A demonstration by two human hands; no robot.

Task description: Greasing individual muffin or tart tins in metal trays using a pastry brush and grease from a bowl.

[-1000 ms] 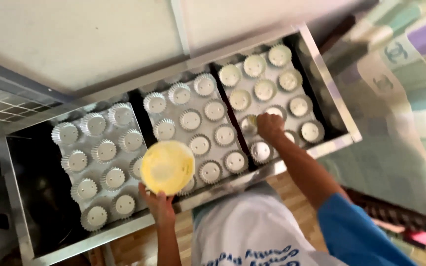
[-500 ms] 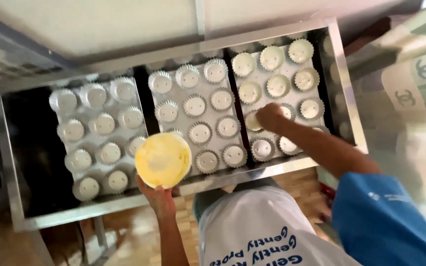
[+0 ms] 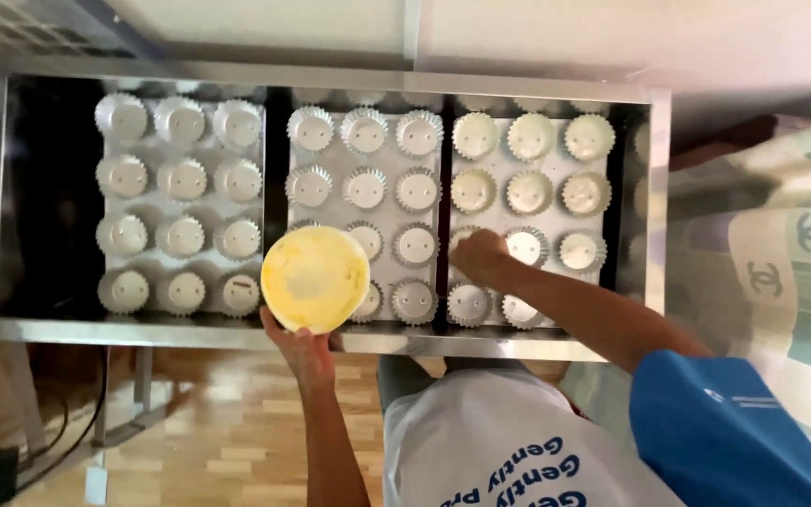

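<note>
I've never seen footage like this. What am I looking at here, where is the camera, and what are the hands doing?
There is no machine here. The camera sits on a person's head and looks straight down, so you see their own arms and white shirt from above. In front of them is a long metal trough holding three trays of small fluted baking cups set in rows. The cups in the right tray look yellowish, as if filled; those in the left tray look paler. The left hand holds a round yellow bowl over the middle tray. The right hand, from a blue sleeve, reaches into the right tray and rests on a cup there; what its fingers grip is hidden.
</note>
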